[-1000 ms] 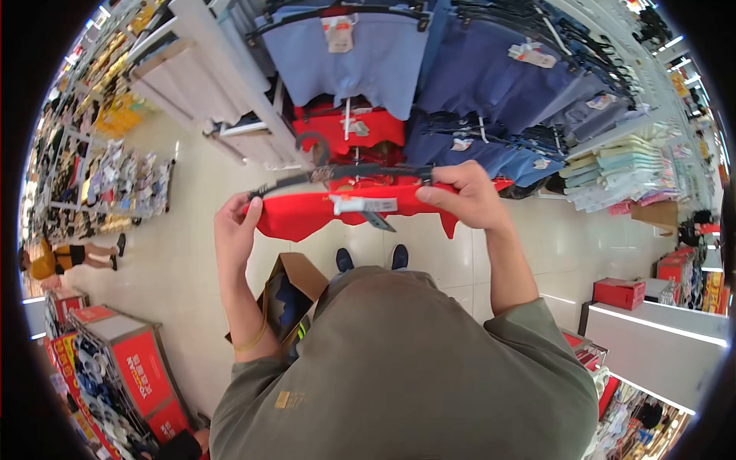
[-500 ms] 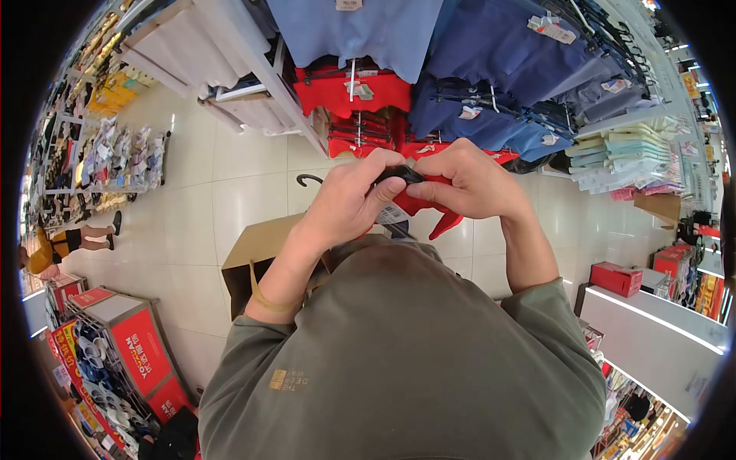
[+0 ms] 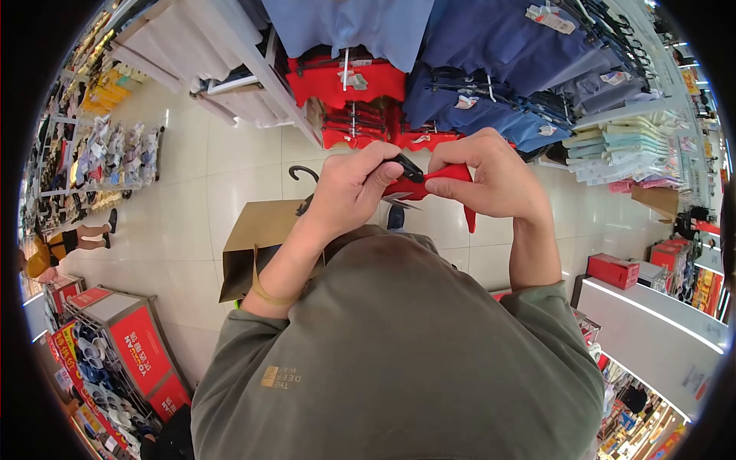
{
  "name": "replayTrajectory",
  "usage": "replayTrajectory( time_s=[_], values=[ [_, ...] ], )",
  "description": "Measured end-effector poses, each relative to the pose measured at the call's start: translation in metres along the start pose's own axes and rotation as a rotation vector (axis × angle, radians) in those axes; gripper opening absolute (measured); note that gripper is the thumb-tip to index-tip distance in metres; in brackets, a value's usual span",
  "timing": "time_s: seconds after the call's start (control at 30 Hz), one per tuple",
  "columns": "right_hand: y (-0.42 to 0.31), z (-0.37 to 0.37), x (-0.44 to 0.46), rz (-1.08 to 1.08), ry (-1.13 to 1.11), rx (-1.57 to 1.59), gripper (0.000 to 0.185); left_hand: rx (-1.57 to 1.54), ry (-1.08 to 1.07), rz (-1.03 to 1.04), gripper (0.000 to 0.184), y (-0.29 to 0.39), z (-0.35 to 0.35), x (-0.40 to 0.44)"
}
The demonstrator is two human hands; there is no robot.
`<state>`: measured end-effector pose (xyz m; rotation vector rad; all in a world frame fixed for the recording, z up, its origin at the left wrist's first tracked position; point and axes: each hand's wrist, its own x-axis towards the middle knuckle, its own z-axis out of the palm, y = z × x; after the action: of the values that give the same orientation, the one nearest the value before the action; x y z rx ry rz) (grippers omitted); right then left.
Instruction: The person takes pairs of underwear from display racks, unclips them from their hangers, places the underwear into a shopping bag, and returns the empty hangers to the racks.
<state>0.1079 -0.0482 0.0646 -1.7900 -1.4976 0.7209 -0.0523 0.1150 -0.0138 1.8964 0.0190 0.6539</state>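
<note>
My left hand [image 3: 353, 188] is closed around a black clothes hanger [image 3: 410, 166]; its curved hook sticks out to the left of the wrist. My right hand [image 3: 494, 176] pinches a red garment [image 3: 452, 173] between thumb and fingers, close to the clip end of the hanger. Part of the garment hangs below the right fingers, and how it meets the clip is partly hidden. A white tag [image 3: 402, 201] dangles under the hands. On my left forearm a brown paper bag [image 3: 264, 222] hangs by its strap.
Ahead stands a rack with blue clothes [image 3: 491, 54] and red clothes [image 3: 349, 83] on hangers. Folded pastel clothes [image 3: 625, 146] are stacked at right. A red box [image 3: 613, 270] sits on a white counter. At far left are a shoe display [image 3: 100, 360] and another person [image 3: 57, 249].
My right hand has shifted slightly right and drawn the red garment outward, so more of it shows. The black hanger end is tilted more and now more visible between the hands.
</note>
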Motion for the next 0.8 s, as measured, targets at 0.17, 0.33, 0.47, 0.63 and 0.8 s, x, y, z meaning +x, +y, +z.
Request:
replayTrajectory(
  time_s=[0.17, 0.33, 0.47, 0.63, 0.8],
  values=[
    [-0.002, 0.000, 0.004, 0.016, -0.034, 0.001, 0.012, -0.039, 0.016, -0.004, 0.010, -0.002, 0.002, -0.001],
    [-0.004, 0.001, 0.007, -0.002, 0.000, -0.017, 0.011, -0.025, 0.013, 0.021, 0.008, -0.007, 0.007, -0.002],
    [-0.008, 0.002, 0.010, 0.024, 0.040, -0.015, 0.010, -0.022, 0.017, -0.008, 0.008, -0.004, 0.006, -0.001],
    [-0.007, 0.005, 0.012, 0.069, 0.039, -0.016, 0.010, -0.007, 0.013, -0.047, 0.008, -0.007, 0.005, 0.000],
    [-0.008, 0.006, 0.013, 0.094, 0.027, -0.044, 0.010, -0.001, -0.027, -0.083, 0.018, -0.006, 0.001, -0.002]
  ],
)
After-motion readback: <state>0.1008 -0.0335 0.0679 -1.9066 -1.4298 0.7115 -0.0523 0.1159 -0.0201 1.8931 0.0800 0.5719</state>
